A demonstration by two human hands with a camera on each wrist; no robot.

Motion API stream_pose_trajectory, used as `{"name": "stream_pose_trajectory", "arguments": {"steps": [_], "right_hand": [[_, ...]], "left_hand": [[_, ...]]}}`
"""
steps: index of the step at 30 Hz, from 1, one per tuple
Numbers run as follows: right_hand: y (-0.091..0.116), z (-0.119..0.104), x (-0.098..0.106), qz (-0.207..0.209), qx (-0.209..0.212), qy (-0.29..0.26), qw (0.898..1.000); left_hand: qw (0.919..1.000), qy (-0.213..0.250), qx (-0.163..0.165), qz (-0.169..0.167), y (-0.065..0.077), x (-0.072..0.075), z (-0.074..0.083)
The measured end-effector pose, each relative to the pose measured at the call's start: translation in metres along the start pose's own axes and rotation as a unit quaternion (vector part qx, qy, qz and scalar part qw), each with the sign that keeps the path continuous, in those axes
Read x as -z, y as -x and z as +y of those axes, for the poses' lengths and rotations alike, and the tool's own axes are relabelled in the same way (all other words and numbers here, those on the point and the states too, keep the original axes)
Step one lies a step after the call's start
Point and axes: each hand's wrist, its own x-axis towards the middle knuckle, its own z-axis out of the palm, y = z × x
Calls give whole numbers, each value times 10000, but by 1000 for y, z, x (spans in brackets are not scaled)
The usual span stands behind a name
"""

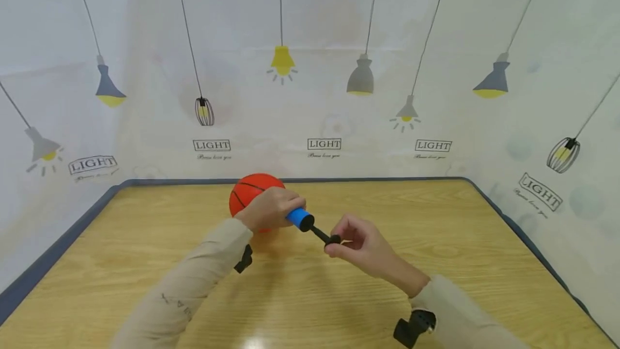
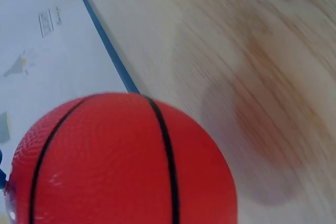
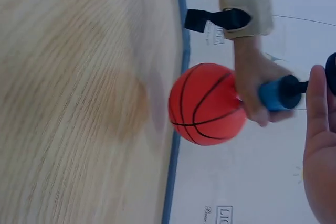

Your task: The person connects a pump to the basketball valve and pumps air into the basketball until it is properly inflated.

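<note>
left hand (image 1: 273,208) wrapped round the blue cylindrical hand pump (image 1: 298,218), fingers curled closed about the barrel, thumb side toward 1 o'clock. right hand (image 1: 360,244) pinches the black disc-shaped pump handle (image 1: 333,240) between thumb and fingertips, gap no wider than the handle; other fingers bent. pump slants from about 10 o'clock to 4 o'clock in the head view, barrel inside the left fingers, black end cap poking out past them, a stretch of thin black rod (image 1: 319,233) showing between cap and handle. handle sits at the 9 o'clock tips of the right hand.

red-orange round ball with black seam lines (image 1: 247,190) is at 10 o'clock of the left hand, partly hidden behind it. ball looks held off the light wood-grain table (image 1: 460,241): its shadow lies apart from it in both wrist views. contact between pump tip and ball hidden by the left hand.

left wrist view: ball fills the 6 to 8 o'clock part; left fingers out of frame. right wrist view: ball just to 3 o'clock of centre, left hand and barrel beyond it, right fingers cut off at the 3 o'clock edge.

beige long sleeves come in from 7 and 5 o'clock, black wrist straps on both. white lamp-print cloth backdrop (image 1: 310,106) stands at 12 o'clock.
</note>
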Motion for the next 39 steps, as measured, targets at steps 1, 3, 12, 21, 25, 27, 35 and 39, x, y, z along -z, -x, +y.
{"name": "stream_pose_trajectory", "arguments": {"steps": [1, 3, 12, 21, 25, 27, 35, 39], "right_hand": [[5, -4, 2, -39, 43, -89, 9999], [12, -10, 6, -187, 127, -300, 9993], [-7, 16, 7, -718, 333, 98, 9968], [-2, 14, -2, -610, -75, 421, 9972], [11, -2, 4, -599, -15, -352, 9976], [19, -8, 7, -728, -49, -768, 9944], [2, 10, 9, -1029, 118, -937, 9902], [-13, 23, 6, -853, -20, -586, 9946]], "left_hand": [[10000, -22, 78, -34, 2, 1, -1], [9996, -26, 237, -122, 8, 3, -3], [9995, 59, 130, -274, 2, 1, 8], [9964, -418, -558, -473, -9, -1, 11], [9994, -152, -128, -268, -1, 2, 7], [9996, -85, 36, -253, 7, 3, 6], [9992, 179, 214, -302, 3, -1, 11], [9991, 271, 132, -296, -4, -3, 13]]}}
